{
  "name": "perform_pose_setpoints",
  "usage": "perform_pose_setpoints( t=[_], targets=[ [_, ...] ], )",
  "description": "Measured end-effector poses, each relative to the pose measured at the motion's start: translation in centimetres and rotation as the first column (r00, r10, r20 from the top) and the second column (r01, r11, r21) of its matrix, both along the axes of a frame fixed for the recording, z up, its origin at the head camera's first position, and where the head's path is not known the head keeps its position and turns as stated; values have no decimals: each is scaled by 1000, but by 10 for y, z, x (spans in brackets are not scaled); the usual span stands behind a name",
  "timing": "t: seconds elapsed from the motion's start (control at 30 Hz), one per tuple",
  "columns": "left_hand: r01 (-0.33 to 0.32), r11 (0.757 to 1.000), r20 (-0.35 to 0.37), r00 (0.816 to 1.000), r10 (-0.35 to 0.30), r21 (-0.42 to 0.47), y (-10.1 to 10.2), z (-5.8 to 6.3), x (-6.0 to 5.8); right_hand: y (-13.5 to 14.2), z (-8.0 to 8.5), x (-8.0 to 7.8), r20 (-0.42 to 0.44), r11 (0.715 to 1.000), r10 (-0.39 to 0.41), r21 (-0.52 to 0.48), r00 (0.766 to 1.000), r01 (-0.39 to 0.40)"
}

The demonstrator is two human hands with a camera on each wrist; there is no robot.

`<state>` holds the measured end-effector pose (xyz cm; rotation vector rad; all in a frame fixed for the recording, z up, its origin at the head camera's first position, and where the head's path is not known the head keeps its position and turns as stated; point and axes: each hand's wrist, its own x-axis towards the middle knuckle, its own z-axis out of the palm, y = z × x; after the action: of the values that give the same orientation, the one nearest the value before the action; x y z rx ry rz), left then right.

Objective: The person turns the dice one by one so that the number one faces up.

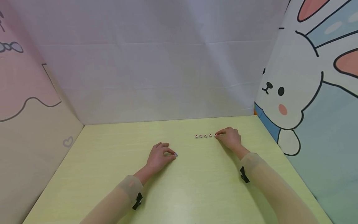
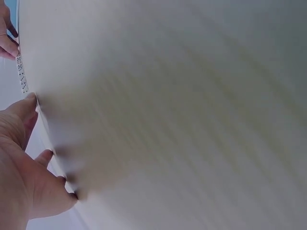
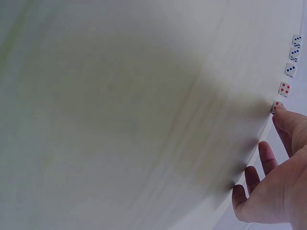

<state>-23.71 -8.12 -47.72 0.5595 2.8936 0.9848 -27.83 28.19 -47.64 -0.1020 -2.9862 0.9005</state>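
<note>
Several small white dice [image 1: 205, 136] stand in a straight row toward the back of the table. At the row's right end, my right hand [image 1: 230, 137] pinches the last die [image 3: 277, 106] between thumb and finger, its other fingers spread near the tabletop. In the right wrist view, red pips show on the die beside it [image 3: 285, 89] and blue pips on those farther along. Nearer to me and left of the row, my left hand [image 1: 159, 158] pinches a single die [image 1: 176, 154] with dark pips. The left wrist view hides that die behind the fingers.
Both hands work over a pale yellow table [image 1: 184, 193]. A white cloth backdrop [image 1: 156, 68] rises at its far edge. Printed panels flank it, a pink and cream one [image 1: 30, 140] on the left and a rabbit picture [image 1: 293, 102] on the right.
</note>
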Motion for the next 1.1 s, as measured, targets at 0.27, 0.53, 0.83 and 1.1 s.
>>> perform_pose_setpoints(
  t=[0.27,0.53,0.83,1.1],
  targets=[
    [-38,999,-8,999,37,-6,-4,2,0,0,1,0,-3,1000,-3,-11,1000,3],
    [-39,981,-83,996,24,-192,3,14,1,0,1,0,1,1000,3,-14,1000,-3],
    [-39,943,-97,995,8,-331,13,25,1,0,1,0,-1,1000,-2,-15,1000,2],
    [-48,934,-97,995,14,-353,17,25,0,-1,1,0,10,1000,-8,-13,1000,8]
  ],
)
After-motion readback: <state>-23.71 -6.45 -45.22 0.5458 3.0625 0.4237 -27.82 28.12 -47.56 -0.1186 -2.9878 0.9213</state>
